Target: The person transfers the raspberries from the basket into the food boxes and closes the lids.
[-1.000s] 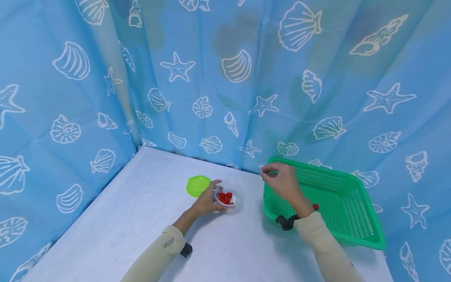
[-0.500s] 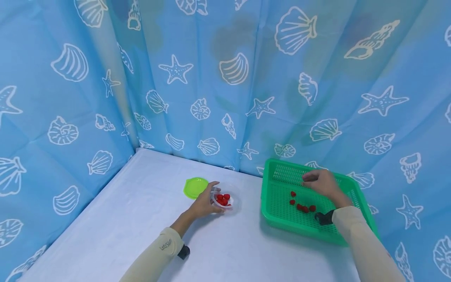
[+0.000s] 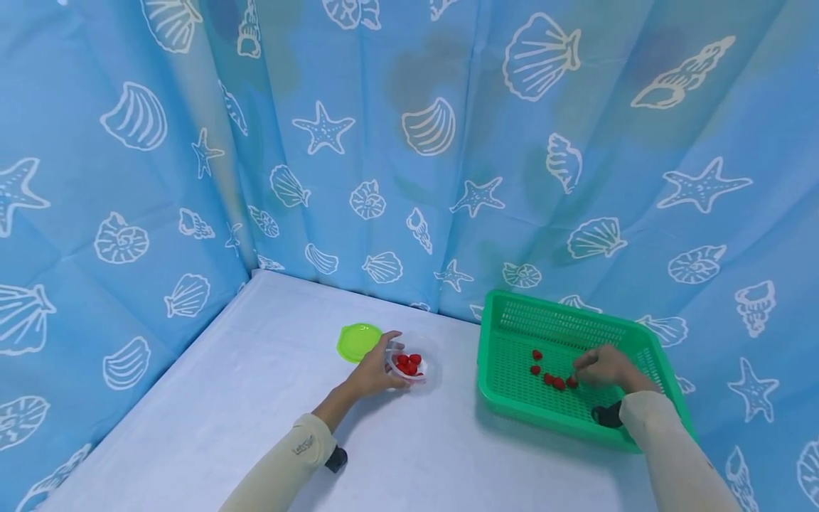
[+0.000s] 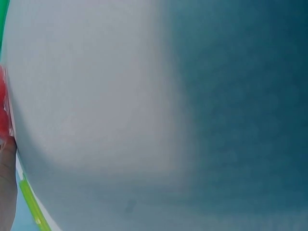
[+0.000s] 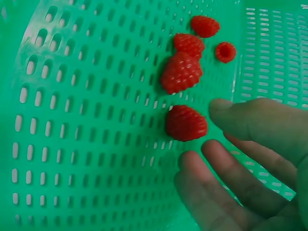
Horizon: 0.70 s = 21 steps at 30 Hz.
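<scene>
Several red raspberries lie in the green basket (image 3: 512, 405). In the right wrist view my right hand (image 5: 250, 163) is over the basket floor, its thumb and fingers parted beside the nearest raspberry (image 5: 186, 123), with a gap to it. The head view shows the same right hand (image 3: 608, 368) inside the basket's right part. My left hand (image 3: 374, 370) grips the side of a clear round tub (image 3: 430, 366) on the table, which holds several raspberries (image 3: 409, 364). Only a fingertip and a bit of the tub show at the left wrist view's edge.
A bright green lid (image 3: 355, 341) lies on the white table (image 3: 256, 370) just left of the tub. Behind the table hangs a blue curtain (image 3: 384, 156) with white shell prints. The basket's raised walls surround the right hand.
From above the basket's left edge, my right hand has moved right and then down into the basket. The raspberries it covered came into view. My left hand keeps its grip on the tub.
</scene>
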### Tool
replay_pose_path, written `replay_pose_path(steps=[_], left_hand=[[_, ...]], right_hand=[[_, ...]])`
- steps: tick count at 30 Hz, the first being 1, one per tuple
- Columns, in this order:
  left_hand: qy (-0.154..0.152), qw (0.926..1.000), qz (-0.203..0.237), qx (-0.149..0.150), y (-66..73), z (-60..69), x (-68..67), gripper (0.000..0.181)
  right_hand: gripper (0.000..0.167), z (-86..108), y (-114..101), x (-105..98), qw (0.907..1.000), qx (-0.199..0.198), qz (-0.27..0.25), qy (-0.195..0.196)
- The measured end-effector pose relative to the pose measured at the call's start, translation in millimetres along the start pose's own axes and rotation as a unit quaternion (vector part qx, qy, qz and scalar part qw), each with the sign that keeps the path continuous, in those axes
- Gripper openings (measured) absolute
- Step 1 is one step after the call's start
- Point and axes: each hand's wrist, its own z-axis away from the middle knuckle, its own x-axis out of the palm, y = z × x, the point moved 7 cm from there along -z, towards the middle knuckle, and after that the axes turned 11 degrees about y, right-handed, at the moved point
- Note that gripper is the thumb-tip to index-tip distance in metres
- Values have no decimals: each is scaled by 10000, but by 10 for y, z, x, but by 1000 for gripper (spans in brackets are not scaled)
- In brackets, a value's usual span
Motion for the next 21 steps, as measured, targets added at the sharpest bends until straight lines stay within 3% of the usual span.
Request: replay_pose_path(steps=[8, 21], left_hand=[[-19, 10000, 50, 0, -18, 2, 1, 102], [-83, 10000, -7, -9, 17, 11, -12, 102]], right_hand=[[25, -12, 102, 139, 9993, 95, -287, -216], [21, -65, 143, 201, 9997, -36, -218, -58]])
